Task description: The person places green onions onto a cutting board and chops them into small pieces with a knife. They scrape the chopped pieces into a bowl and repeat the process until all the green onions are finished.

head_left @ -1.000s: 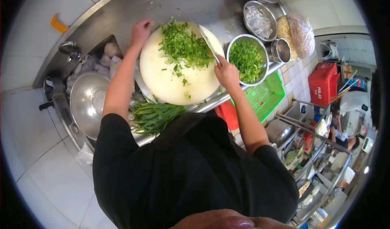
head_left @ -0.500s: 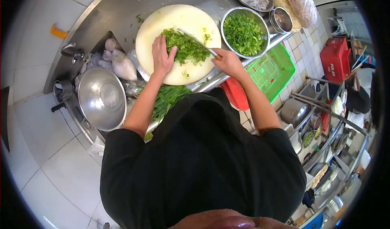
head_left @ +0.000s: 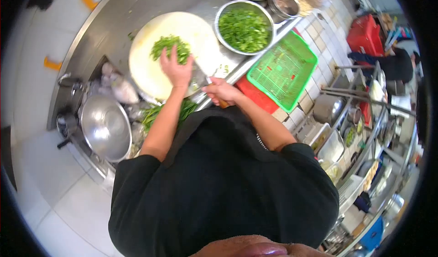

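Chopped green onions (head_left: 171,48) lie heaped on a round, pale cutting board (head_left: 150,81). My left hand (head_left: 177,70) rests at the near edge of the heap, its fingers spread over the greens. Near the board's front right edge, my right hand (head_left: 222,92) is wrapped round the brown handle of a knife (head_left: 199,76). The blade points toward my left wrist and is partly blurred. To the right stands a metal bowl (head_left: 219,28) full of cut green onions (head_left: 244,30). Uncut green stalks (head_left: 185,110) lie below the board, partly behind my arm.
An empty metal bowl (head_left: 106,125) sits at the left near a faucet (head_left: 70,80) and bagged pale food (head_left: 124,92). A green basket (head_left: 292,60) is at the right above a red one (head_left: 258,95). Farther right are shelves and another person (head_left: 394,65).
My right hand has drawn the knife off the greens toward me. The heap is more gathered, with my left hand's fingers now spread over it. The whole view has shifted.
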### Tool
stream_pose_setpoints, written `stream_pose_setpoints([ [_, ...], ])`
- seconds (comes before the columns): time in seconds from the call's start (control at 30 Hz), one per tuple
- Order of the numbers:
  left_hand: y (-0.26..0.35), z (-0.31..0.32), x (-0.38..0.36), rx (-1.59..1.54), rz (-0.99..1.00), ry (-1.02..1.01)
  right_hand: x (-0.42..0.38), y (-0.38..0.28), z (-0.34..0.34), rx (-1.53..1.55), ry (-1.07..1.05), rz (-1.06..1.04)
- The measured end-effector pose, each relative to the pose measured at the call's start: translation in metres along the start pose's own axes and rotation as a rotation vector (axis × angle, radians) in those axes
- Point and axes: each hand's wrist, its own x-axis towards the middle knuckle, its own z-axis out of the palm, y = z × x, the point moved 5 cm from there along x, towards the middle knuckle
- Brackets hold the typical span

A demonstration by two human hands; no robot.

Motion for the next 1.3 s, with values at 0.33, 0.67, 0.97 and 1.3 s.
stream_pose_setpoints([
  [0.33,0.099,0.022,0.055,-0.187,0.197,-0.019,-0.053,-0.049,-0.034,0.087,0.080,-0.262],
  [0.67,0.163,0.179,0.074,0.040,0.288,-0.415,-0.102,-0.083,-0.154,-0.668,0.968,-0.544],
  [0.97,-0.020,0.015,0.135,-0.176,0.042,-0.289,-0.062,-0.096,-0.095,-0.843,0.640,-0.669],
  [1.3,-0.064,0.020,0.066,0.093,0.138,-0.498,0.000,-0.111,-0.016,-1.460,0.661,-0.563],
])
